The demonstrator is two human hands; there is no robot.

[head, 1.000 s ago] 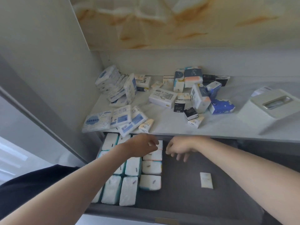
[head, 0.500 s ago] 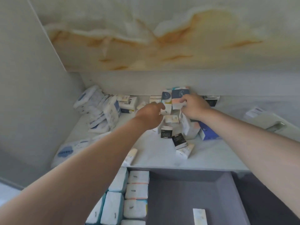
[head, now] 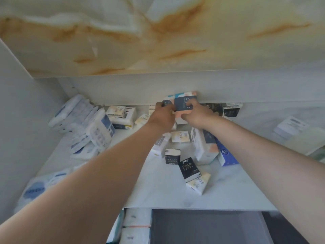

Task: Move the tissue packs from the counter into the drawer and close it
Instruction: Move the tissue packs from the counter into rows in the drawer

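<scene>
Both my bare forearms stretch forward and angle inward, so that my hands meet almost knuckle to knuckle. My left hand (head: 162, 118) shows me its back, the wrist straight, and its fingers are curled over a narrow pack (head: 166, 102). My right hand (head: 197, 117) sits just beside it with the wrist turned slightly inward. Its fingers are hooked over the front of a tissue pack (head: 182, 105) and its thumb presses against the lower part.
</scene>
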